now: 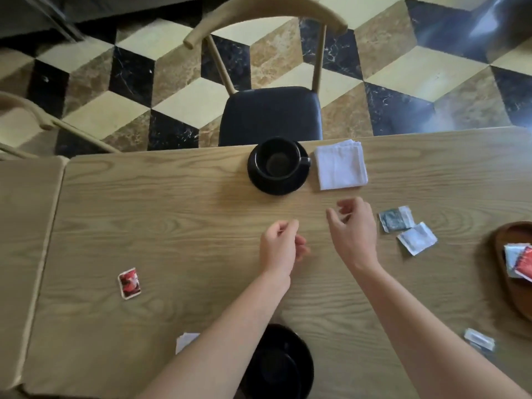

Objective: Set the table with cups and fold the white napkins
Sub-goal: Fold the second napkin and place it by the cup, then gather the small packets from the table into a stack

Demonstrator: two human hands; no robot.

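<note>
A black cup (276, 162) stands on a black saucer (277, 185) at the far edge of the wooden table (161, 214). Right beside it lies a folded white napkin (340, 165). A second black cup and saucer (280, 367) sits at the near edge, partly hidden under my left forearm. The corner of another white napkin (185, 341) shows to its left. My left hand (280, 246) hovers over the table's middle, fingers loosely curled, holding nothing. My right hand (352, 228) hovers just short of the folded napkin, fingers apart and empty.
A red packet (129, 283) lies at the left. Two pale sachets (395, 219) (417, 238) lie right of my right hand. A wooden tray (501, 254) with packets sits at the right edge, with a small clear wrapper (479, 339) near it. A chair (270, 113) stands behind the far cup.
</note>
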